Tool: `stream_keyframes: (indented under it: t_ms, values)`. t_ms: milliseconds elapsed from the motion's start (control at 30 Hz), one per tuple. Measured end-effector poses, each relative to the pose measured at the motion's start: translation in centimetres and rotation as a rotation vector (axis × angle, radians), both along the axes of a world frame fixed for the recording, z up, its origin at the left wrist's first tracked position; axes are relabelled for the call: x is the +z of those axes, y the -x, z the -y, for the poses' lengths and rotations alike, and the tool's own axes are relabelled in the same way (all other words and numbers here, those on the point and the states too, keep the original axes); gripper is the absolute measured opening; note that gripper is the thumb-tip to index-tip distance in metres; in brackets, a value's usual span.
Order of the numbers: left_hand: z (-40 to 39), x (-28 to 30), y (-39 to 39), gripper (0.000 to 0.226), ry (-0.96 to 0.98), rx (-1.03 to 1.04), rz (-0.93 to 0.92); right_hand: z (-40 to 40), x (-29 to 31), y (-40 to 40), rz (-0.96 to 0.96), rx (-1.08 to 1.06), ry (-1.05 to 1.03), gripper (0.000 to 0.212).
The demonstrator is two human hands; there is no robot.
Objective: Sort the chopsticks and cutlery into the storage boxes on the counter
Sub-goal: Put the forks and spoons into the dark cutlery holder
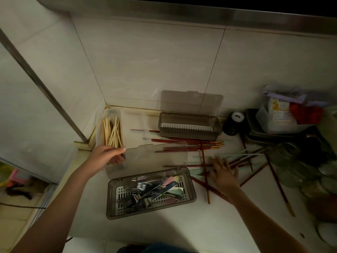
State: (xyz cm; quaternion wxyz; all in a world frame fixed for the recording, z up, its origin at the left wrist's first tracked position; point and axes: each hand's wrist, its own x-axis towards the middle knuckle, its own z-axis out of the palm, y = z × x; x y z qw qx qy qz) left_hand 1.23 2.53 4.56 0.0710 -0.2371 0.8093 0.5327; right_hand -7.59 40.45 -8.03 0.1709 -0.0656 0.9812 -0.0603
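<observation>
The loose chopsticks (pixel 189 145) still to be sorted lie scattered on the white counter (pixel 182 225), dark red ones with gold tips in a rough bundle just in front of the empty grey box (pixel 189 128), pale green ones (pixel 237 157) crossed with more red ones further right; they look thin, stiff and light, probably smooth and apt to roll or slide on the counter, so a judgement would be to gather several side by side and take them near the middle, where they balance, rather than at the tapered tips.

The right hand (pixel 222 174) lies over the crossed pile with fingers spread and fairly straight, pressing or raking the sticks; it does not appear to be closed round any of them, though motion blur makes this uncertain.

The left hand (pixel 107 156) has its fingers curled over the near end of the clear box (pixel 111 136), which holds pale wooden chopsticks (pixel 112 133); it seems to steady that box.

Nearer the person, a second grey box (pixel 151 194) with its clear lid raised holds forks, knives and pastel-handled pieces on a slotted tray; the cutlery (pixel 151 190) would be heavier and harder.

At the far right sit bags, bowls and a dark jar, crowded close to the stray sticks.
</observation>
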Motion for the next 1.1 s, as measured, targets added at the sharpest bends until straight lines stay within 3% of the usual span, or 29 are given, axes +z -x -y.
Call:
stream_keyframes:
  t_ms: [100,233,433,533,667,800,933,1100]
  values:
    - [-0.3,0.3,-0.2,0.023,0.019,0.017,-0.002,1.3,0.8,0.0,-0.079,0.010,0.096,0.060]
    - [-0.3,0.5,-0.3,0.023,0.033,0.014,0.015,3.7,-0.1,-0.4,-0.010,0.128,0.134,0.073]
    - [-0.6,0.6,-0.6,0.022,0.056,0.029,0.010,0.3,0.6,-0.4,-0.111,0.169,0.133,0.081]
    - [-0.8,0.6,-0.6,0.021,0.074,0.036,0.004,-1.3,0.4,0.8,-0.095,0.100,0.179,0.070]
    - [-0.9,0.7,-0.7,0.020,0.073,0.052,-0.005,0.5,0.6,3.8,-0.147,0.233,0.232,0.063]
    - [-1.0,0.6,-0.6,0.019,0.054,0.093,-0.022,3.9,1.9,6.8,-0.116,0.307,0.117,0.076]
    - [-1.0,0.4,-0.6,0.019,0.055,0.104,-0.034,4.8,1.7,7.2,-0.007,0.229,0.070,0.092]
    - [-0.8,-0.1,-0.5,0.018,0.019,0.133,-0.059,4.5,1.6,5.8,-0.048,0.236,-0.087,0.071]
